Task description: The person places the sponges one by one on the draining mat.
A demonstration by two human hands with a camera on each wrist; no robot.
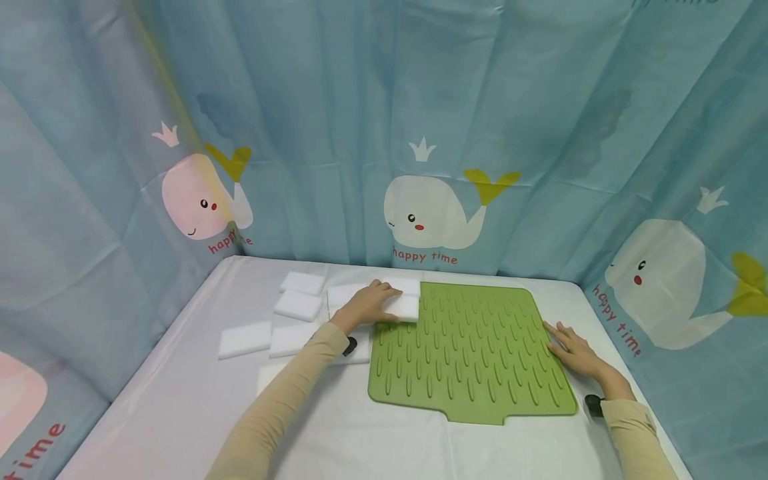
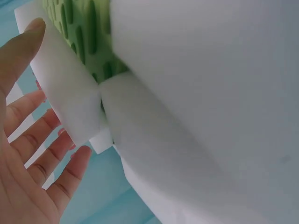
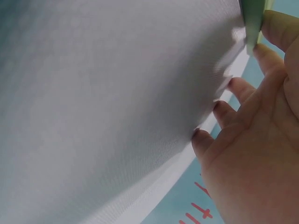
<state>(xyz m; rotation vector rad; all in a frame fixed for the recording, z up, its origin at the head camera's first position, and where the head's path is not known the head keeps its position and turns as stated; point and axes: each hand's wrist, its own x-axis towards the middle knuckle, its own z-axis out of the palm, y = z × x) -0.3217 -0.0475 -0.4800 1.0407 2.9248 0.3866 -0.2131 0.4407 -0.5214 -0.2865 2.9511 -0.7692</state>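
Observation:
My left hand holds a white sponge block at the upper left corner of a green drying mat. In the left wrist view, the thumb lies on one side of that block and the fingers lie along the other. Another white block sits just behind it. At the mat's right edge, my right hand rests on the table, its fingertips touching the mat's rim. The right wrist view shows thumb and index finger at the green edge, the other fingertips down on the white cloth.
Several more white blocks lie left of the mat, among them one at the far left and two at the back. The left forearm partly covers others. A white cloth covers the table, and a blue whale-print curtain surrounds it.

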